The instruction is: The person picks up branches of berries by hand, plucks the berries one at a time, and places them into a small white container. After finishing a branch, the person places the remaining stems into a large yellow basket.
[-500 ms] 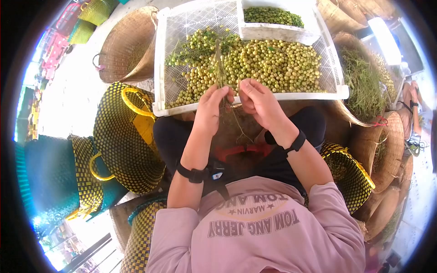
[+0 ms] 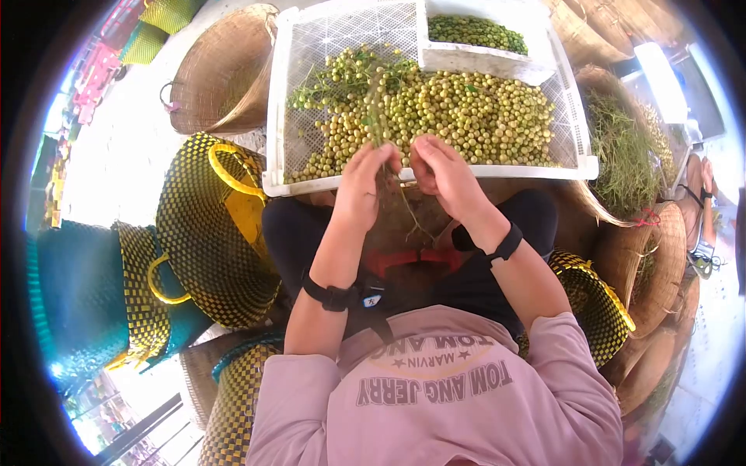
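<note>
My left hand (image 2: 363, 185) is closed around a bunch of thin green stems (image 2: 376, 109), which stick up past the fingers and trail down below the palm. Close beside it, my right hand (image 2: 449, 177) has its thumb and fingers pinched together; whatever may be between them is hidden. Both hands are over the front edge of a white mesh tray (image 2: 497, 172). Inside lie many loose, round yellow-green fruits (image 2: 458, 109), with fruits still on their stalks (image 2: 342, 74) at the left. A smaller white box (image 2: 486, 60) in the back right corner contains smaller, greener fruits (image 2: 475, 33).
Black-and-yellow woven baskets (image 2: 206, 233) stand at my left, another (image 2: 598, 311) at my right. A wicker basket (image 2: 217, 74) is behind left. Cut stems (image 2: 622, 151) fill a basket on the right. Part of another person (image 2: 703, 186) shows at far right.
The view has shifted slightly, so the tray appears a little further right. Both hands keep nearly the same pose, the left still on the stems.
</note>
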{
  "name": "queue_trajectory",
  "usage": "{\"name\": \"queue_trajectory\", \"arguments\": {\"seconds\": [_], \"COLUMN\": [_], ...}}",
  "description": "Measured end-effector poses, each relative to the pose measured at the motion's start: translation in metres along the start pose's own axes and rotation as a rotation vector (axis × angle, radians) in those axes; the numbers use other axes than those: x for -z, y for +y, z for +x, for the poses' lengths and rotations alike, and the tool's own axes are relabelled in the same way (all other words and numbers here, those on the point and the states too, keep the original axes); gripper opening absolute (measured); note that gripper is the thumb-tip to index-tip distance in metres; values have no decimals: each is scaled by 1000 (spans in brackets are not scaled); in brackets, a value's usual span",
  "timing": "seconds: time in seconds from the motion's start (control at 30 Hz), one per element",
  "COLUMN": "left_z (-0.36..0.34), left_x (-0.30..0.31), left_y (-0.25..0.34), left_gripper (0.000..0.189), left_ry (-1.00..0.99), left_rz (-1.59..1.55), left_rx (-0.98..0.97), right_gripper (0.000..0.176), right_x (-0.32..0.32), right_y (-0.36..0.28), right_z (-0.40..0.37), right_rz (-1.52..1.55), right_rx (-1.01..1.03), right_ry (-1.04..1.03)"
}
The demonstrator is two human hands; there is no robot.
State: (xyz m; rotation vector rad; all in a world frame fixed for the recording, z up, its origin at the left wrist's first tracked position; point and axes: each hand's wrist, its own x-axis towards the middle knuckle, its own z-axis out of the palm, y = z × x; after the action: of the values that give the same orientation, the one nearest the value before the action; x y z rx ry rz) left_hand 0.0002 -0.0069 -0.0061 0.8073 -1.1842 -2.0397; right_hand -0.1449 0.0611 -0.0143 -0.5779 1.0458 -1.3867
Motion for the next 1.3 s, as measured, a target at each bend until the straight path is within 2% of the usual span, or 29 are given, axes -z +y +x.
{"name": "queue_trajectory", "arguments": {"seconds": [0.1,0.23,0.33,0.4,0.43,0.53,0.67,0.77,0.83,0.9,0.93,1.0,1.07,1.1,1.13,1.17,1.2,1.27,1.3], "left_z": [4,9,11,11,10,10,11,14,17,14,13,15,16,19,18,13,6,-23,-38], "left_x": [8,23,25,23,22,21,24,30,35,37,38,47,53,61,65,70,74,76,89], "left_y": [6,10,11,12,11,8,7,5,8,15,19,18,16,11,13,15,18,52,67], "left_gripper": [14,12,12,12,12,14,15,19,25,30,35,34,33,30,30,32,34,32,35], "left_ry": [133,30,78,99,119,154,160,250,222,206,184,170,202,198,196,211,226,387,464], "left_rz": [-332,-524,-531,-511,-489,-466,-459,-499,-431,-493,-553,-582,-565,-582,-584,-540,-499,-371,-246], "left_rx": [16,-11,-15,-19,-19,32,0,-10,-55,-29,-2,-7,-3,-16,-16,-86,-153,-268,-333], "right_gripper": [21,16,17,20,21,21,22,19,16,15,14,16,15,16,21,29,33,37,36], "right_x": [2,-5,-10,-13,-19,-21,-20,-11,-4,18,27,45,82,68,90,88,82,98,113], "right_y": [0,5,20,26,28,28,29,29,22,18,10,-18,-55,-91,-118,-149,-175,-188,-176], "right_z": [0,-6,-8,-8,-7,-5,-7,-7,-2,9,18,38,80,95,129,142,147,168,182], "right_rz": [131,170,176,82,88,-25,25,-5,245,350,368,327,178,327,468,332,360,330,316], "right_rx": [-76,-159,-173,-32,13,87,90,91,-53,-107,-147,-115,10,57,74,204,258,298,307], "right_ry": [-9,-11,-52,-73,-11,14,17,-36,79,177,261,303,182,359,315,334,337,555,576]}}
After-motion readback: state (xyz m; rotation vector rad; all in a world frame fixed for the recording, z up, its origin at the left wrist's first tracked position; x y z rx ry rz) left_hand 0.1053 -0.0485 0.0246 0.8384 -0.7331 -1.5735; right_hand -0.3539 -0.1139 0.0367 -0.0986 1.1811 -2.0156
